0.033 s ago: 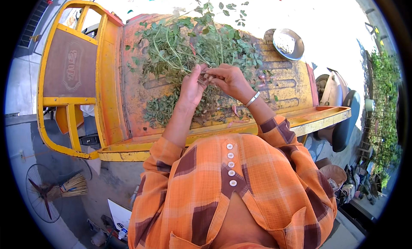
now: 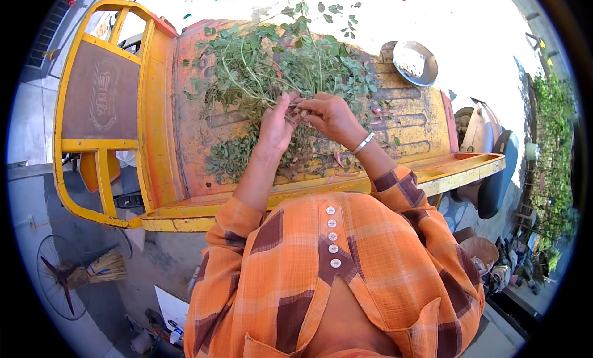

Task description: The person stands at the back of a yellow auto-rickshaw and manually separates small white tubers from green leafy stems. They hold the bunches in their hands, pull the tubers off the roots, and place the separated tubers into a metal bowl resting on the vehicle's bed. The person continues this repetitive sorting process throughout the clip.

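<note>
In my left hand [image 2: 276, 124] I grip the stems of a leafy green plant [image 2: 250, 74], which looks like a peanut plant, near its root end. My right hand [image 2: 335, 116], with a pale bracelet on the wrist, pinches at the same root end, close to the left fingertips. What lies right between the fingertips is too small to make out. The plant's stems and leaves spread away from my hands over a heap of greenery. More leafy stems [image 2: 231, 155] lie beside my left forearm.
The greenery lies on a worn yellow and orange cart bed [image 2: 407, 120] with a raised yellow frame [image 2: 145, 111] at the left. A metal bowl [image 2: 426, 77] holding small pale pieces stands at the far right. A fan [image 2: 62, 278] and a straw broom [image 2: 106, 268] are at lower left.
The far tips of the leafy stems have shifted slightly. Both hands keep almost the same place and grip.
</note>
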Motion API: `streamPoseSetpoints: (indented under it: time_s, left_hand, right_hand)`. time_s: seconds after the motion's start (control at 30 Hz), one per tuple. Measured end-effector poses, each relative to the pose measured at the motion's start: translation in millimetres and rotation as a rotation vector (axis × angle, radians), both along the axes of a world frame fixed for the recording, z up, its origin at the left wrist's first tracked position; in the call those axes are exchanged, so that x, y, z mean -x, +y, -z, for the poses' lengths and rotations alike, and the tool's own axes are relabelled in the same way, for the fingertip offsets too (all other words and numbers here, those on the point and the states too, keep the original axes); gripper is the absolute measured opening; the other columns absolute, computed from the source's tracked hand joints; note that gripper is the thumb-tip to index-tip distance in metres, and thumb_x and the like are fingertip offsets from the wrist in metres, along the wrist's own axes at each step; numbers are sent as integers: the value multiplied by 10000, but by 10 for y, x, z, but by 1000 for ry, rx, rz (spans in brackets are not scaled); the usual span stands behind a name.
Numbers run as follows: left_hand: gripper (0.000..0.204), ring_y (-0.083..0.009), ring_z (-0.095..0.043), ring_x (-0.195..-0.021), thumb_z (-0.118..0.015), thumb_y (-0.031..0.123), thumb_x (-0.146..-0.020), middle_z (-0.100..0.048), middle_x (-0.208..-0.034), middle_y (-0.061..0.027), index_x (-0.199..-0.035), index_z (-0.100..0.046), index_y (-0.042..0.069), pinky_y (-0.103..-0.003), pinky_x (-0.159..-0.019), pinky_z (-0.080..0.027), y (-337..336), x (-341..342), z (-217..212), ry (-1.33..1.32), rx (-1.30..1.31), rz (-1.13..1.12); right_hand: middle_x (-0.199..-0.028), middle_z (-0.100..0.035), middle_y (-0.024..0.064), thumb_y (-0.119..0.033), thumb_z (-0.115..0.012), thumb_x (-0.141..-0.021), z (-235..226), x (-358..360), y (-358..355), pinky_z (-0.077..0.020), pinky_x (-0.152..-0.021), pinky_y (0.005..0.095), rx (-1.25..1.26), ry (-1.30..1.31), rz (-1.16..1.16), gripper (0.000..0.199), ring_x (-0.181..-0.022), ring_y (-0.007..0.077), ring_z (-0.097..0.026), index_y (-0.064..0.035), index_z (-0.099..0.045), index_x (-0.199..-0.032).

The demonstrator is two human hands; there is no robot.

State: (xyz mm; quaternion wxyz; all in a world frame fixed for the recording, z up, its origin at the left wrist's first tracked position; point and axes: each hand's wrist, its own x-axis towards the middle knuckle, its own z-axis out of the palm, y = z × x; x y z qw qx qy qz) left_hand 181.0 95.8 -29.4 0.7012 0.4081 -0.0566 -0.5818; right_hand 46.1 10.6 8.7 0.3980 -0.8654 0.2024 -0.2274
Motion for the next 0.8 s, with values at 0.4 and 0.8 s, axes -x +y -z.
streamPoseSetpoints:
  time_s: [0.4, 0.8]
  left_hand:
    - [332, -162, -596, -797, -452, 274, -948, -601, -897, -84, -1005, -581, -26, -301, -740, -527, -19, 18, -39, -56, -33, -18]
    - [262, -124, -587, -715, -565, 237, -897, -598, -828, -56, -966, -599, -13, -255, -646, -530, 42, -3, 30, -152, -141, 37]
  right_hand:
    - [-612, -584, 83, -93, -574, -841, 79, -7, -71, -408, -429, 259, -541, -201, 222, 109, -466, 138, -522, 12, -573, -813]
    - [-739, -604, 74, -32, -585, -816, -128, 52, -36, -355, -392, 218, -879, -44, 68, 80, -539, 93, -521, 19, -587, -878]
